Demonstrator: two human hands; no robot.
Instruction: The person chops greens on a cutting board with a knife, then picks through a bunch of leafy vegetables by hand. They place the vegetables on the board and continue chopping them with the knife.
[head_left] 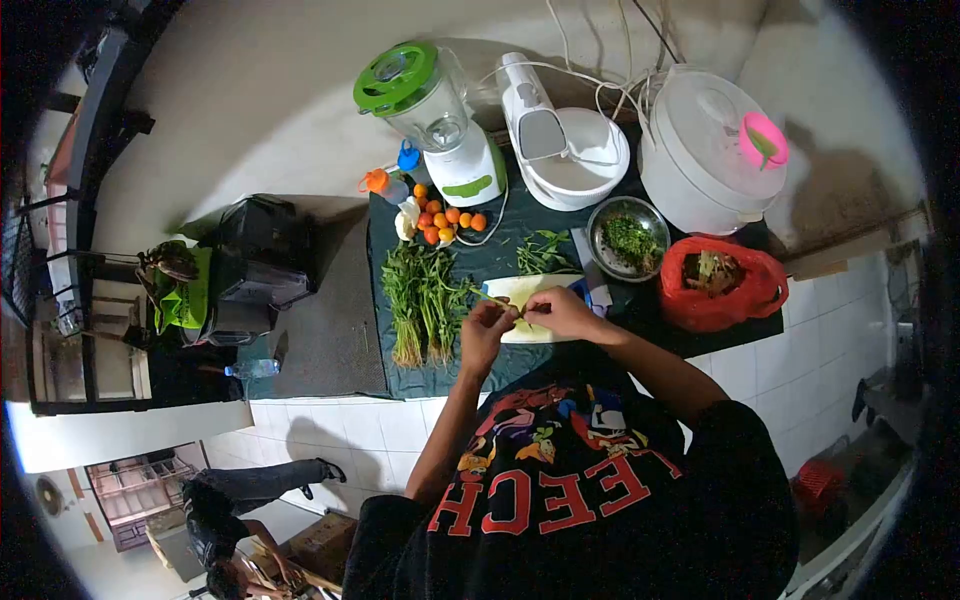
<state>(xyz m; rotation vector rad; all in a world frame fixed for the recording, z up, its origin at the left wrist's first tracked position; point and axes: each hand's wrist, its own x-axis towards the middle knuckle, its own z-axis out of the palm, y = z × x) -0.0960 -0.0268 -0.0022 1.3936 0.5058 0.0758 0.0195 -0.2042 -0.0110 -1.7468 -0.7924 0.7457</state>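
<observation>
My left hand [487, 331] and my right hand [560, 313] meet over a white cutting board [543, 335], fingers pinched on a thin green stem [516, 311]. Its ends are mostly hidden by my fingers. Just beyond the board lies a small pile of loose green leaves [545, 252]. Bunches of leafy greens with roots [425, 300] rest left of the board. To the right, a metal bowl [610, 262] contains chopped greens [628, 238]. Between board and bowl lies a grey, flat, blade-like thing [588, 252], partly covered near my right hand.
Behind stand a green-lidded blender [465, 165], a white stand mixer [575, 190] and a large white lidded container [690, 150]. Orange and red tomatoes [440, 220] lie by the blender. A red plastic bag [700, 312] with scraps sits at right. Another person [215, 520] is at lower left.
</observation>
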